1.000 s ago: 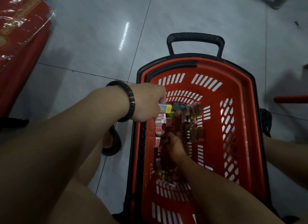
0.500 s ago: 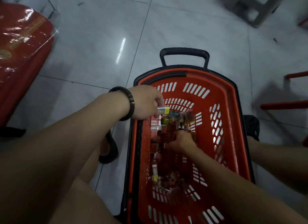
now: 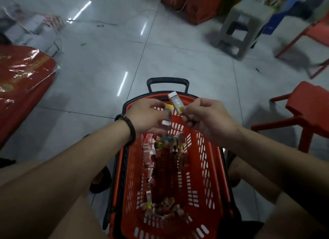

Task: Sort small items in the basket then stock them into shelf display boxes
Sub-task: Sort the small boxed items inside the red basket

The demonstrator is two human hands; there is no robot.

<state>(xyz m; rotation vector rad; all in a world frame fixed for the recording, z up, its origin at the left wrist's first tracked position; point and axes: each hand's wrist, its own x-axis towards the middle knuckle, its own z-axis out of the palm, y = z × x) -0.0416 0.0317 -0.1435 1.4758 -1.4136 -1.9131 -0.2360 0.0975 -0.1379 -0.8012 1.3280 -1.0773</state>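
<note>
Basket floor: loose small packets [image 3: 161, 207] lay scattered at the near end, with a denser heap [image 3: 166, 146] toward the far end; mostly red and brown, boxy, too blurred to read.
Basket: a red plastic basket [image 3: 216, 169] with slotted walls and a black handle [image 3: 167, 81] stood on the floor.
Left hand: the left hand [image 3: 148, 116] was curled shut on a small bundle of packets [image 3: 168, 114] (yellow and white ends showing) above the far rim.
Right hand: the right hand [image 3: 207, 116] pinched a slim white-and-yellow box [image 3: 176, 101] at its lower end, tilted, just beside the bundle.
Risk: the box looked lightly held and could slip back into the heap during the pass; the bundle could fan apart if the left hand loosened to accept it.
Floor: glossy grey tiles [image 3: 99, 64], hard and slick.
Beyond: a pale plastic stool [image 3: 241, 27]; no shelf display boxes in view.
</note>
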